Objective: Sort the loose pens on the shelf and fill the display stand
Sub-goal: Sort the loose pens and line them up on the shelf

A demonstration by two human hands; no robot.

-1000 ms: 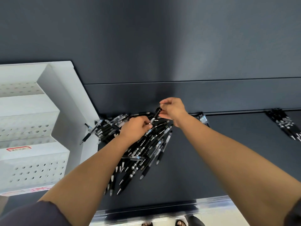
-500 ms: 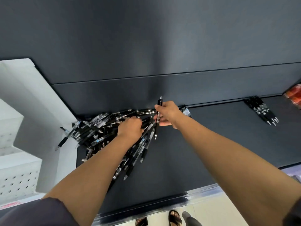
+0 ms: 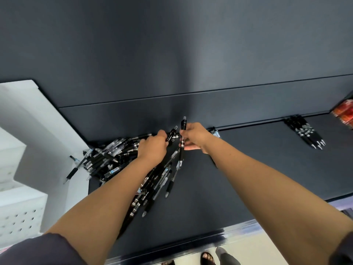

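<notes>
Several white stepped tiers of the display stand point(image 3: 23, 213), the lowest dotted with holes, take up the left side of the view, against the left end of the dark shelf point(image 3: 248, 178). Just beside it, at the shelf's back left corner, lies a loose heap of black pens point(image 3: 114, 159), some spilling toward the front edge and one or two leaning against the stand's white side. The left hand point(image 3: 152, 148) is over the heap's right side, fingers curled round a black pen point(image 3: 170, 134) whose clicker end sticks out past the knuckles. Just to its right, the right hand point(image 3: 196, 137) pinches a second pen point(image 3: 182, 142) between thumb and fingers, the clicker end pointing to the back wall and the tip to the front edge. Behind the right wrist a lone pen point(image 3: 214, 131) lies along the shelf's back edge. Well apart, toward the back right corner, a small tidy bundle of pens point(image 3: 305, 132) lies with its tips pointing forward. A red packet point(image 3: 343, 113) shows at the right end. A plain dark wall panel point(image 3: 172, 54) rises behind the shelf, and below the glossy front edge a pale floor and a sandalled foot point(image 3: 207, 258) are visible.
</notes>
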